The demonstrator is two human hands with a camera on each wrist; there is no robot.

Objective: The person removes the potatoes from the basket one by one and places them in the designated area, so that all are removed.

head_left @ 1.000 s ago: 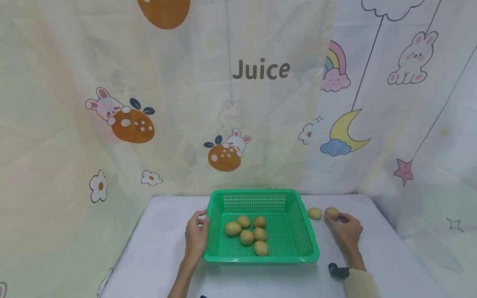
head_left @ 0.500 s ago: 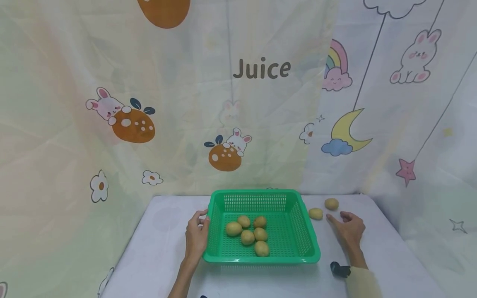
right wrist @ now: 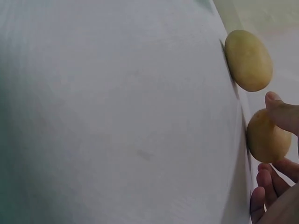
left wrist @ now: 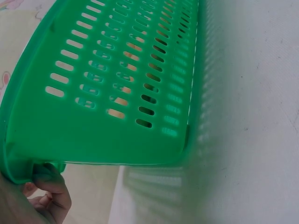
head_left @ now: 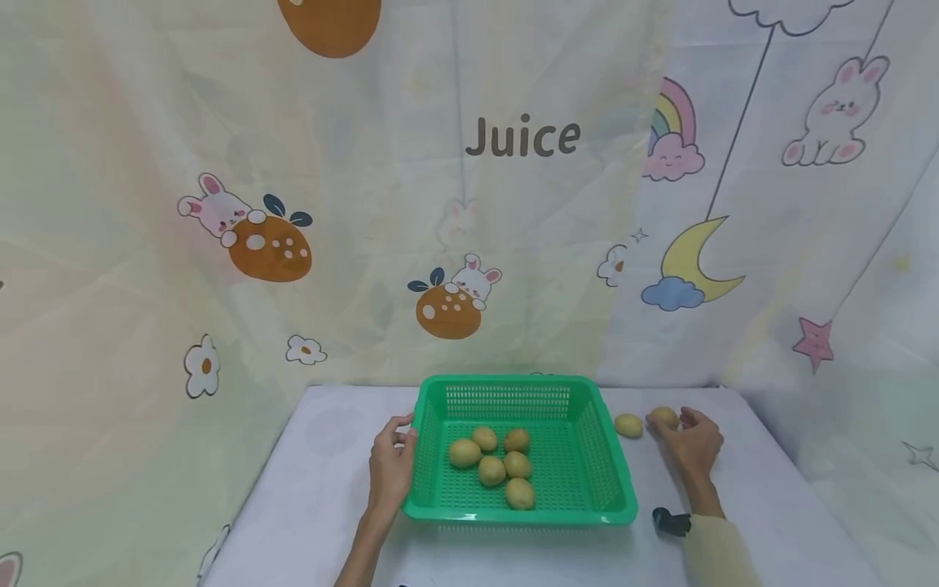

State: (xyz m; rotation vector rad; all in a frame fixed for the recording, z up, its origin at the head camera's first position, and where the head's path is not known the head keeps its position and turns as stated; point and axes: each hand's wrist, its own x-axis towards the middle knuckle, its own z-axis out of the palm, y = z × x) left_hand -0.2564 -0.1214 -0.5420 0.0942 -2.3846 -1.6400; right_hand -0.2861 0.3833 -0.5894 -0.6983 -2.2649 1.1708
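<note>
A green plastic basket (head_left: 539,514) stands on the white table with several potatoes (head_left: 491,470) lying loose on its bottom. My left hand (head_left: 391,469) grips the basket's left rim; in the left wrist view its fingers (left wrist: 56,189) curl under the rim at the corner. Right of the basket, my right hand (head_left: 689,444) holds a potato (right wrist: 267,140) between thumb and fingers, low at the table top. A second potato (head_left: 628,425) lies just left of that hand, between it and the basket, untouched.
The white table (head_left: 323,481) ends at a hanging cloth backdrop (head_left: 367,244) printed with rabbits, fruit and a moon. A dark camera mount (head_left: 671,522) sits at my right wrist. The basket's slotted side wall (left wrist: 107,116) fills much of the left wrist view.
Half a second ago the right hand was apart from the farther potato; now it holds it, and the potato sits slightly nearer to me. The left hand stays on the basket rim.
</note>
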